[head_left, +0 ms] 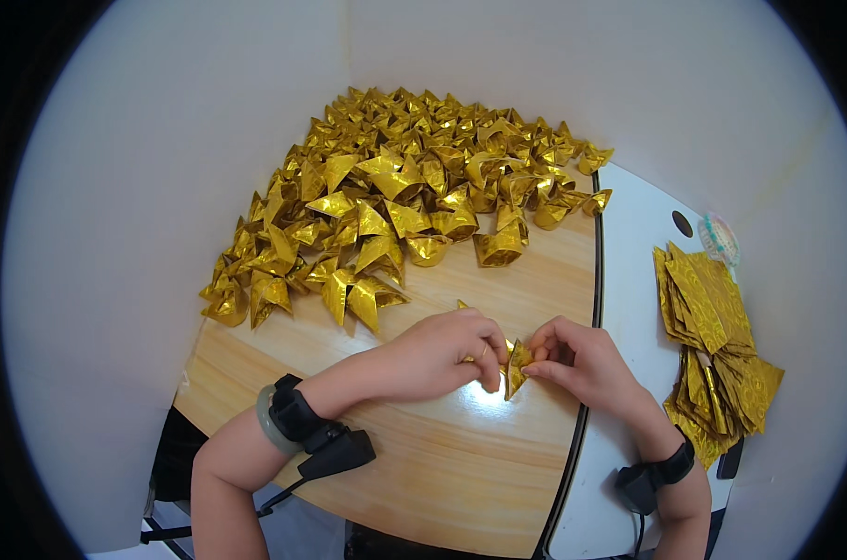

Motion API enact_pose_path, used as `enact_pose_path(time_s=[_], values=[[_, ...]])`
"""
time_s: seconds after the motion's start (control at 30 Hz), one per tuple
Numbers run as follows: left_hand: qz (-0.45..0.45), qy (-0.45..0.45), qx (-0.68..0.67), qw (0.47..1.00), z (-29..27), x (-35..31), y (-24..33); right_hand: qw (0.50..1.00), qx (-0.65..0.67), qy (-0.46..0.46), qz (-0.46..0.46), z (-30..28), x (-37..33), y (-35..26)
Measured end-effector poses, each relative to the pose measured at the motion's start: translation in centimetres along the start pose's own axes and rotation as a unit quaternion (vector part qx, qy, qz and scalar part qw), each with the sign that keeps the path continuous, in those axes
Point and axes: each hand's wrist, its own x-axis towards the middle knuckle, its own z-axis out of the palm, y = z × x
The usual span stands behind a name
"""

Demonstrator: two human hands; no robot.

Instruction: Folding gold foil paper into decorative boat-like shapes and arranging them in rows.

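Note:
Between my two hands, low over the wooden table [442, 457], is a partly folded gold foil paper ingot [516, 371]. My right hand [577, 359] pinches its right side between thumb and fingers. From the left, my left hand [456, 350] reaches to the same piece with curled fingers; a ring shows on one of them. The left fingertips meet the foil, and part of the piece is hidden behind them. A gold point sticks up just behind the left knuckles. Beyond my hands lies a large heap of finished gold paper ingots [386, 201].
On the white table [619, 280] at the right lie stacks of flat gold foil paper [708, 299], beside a round pale container [719, 238] and a dark cable hole [682, 224]. White walls [199, 112] enclose the back and sides. Black wrist devices [302, 415] with cables sit on both forearms.

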Motion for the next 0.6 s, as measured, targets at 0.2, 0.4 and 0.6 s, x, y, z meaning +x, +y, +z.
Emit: enact_pose_path(time_s=[0.2, 0.4, 0.6], values=[[-0.118, 0.129, -0.071, 0.982, 0.3, 0.7, 1.0, 0.999, -0.012, 0.030, 0.019, 0.6, -0.1, 0.0], [-0.095, 0.137, 0.064, 0.984, 1.3, 0.5, 0.2, 0.997, -0.051, 0.059, -0.011, 1.0, -0.2, -0.3], [-0.127, 0.180, 0.160, 0.962, 1.2, 0.6, 1.4, 0.989, -0.103, 0.083, -0.059, 1.2, -0.3, -0.8]])
